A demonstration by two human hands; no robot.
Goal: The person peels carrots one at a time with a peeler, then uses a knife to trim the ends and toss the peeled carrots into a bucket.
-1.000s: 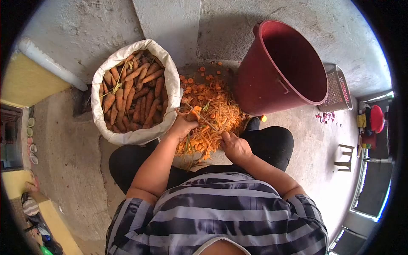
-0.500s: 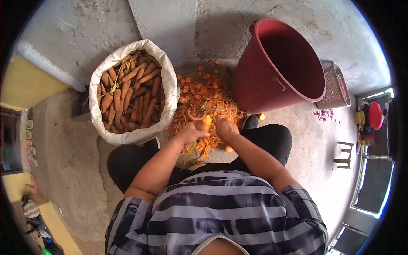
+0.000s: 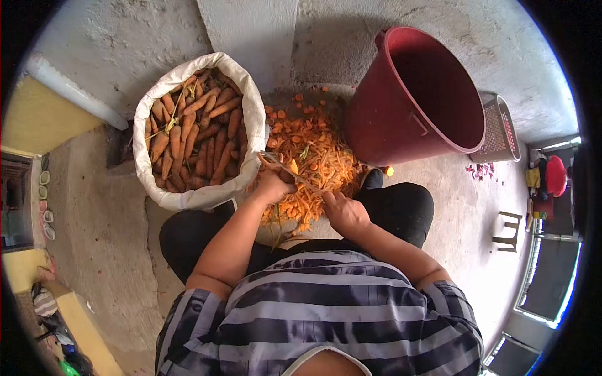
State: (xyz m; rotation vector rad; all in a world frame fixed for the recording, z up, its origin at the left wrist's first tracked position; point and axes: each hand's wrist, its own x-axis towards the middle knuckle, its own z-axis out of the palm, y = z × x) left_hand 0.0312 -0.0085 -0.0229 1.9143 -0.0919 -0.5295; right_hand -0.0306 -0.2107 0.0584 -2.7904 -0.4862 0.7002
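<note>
My left hand [image 3: 276, 186] is closed around a carrot [image 3: 294, 166], whose bright orange part shows above the fingers. My right hand [image 3: 346, 213] is closed in a fist, lower and to the right. From it a thin, narrow blade, seemingly a knife [image 3: 311, 186], points up and left toward the carrot; its handle is hidden in the fist. Below both hands lies a heap of orange peelings and cut carrot ends [image 3: 313, 147]. Close to my left hand stands a white sack [image 3: 252, 119] with its rim rolled down, full of unpeeled carrots [image 3: 188, 135].
A tall dark red bin [image 3: 382, 119] stands beyond the peelings at the right, tilted in view. Behind it is a perforated basket [image 3: 500, 135], with reddish scraps on the floor nearby. My bent knees flank the heap. A grey wall [image 3: 251, 31] rises behind the sack and bin.
My right hand has moved slightly down and right, away from my left. My left hand has shifted a little up and left with the carrot. The thin blade now shows between them.
</note>
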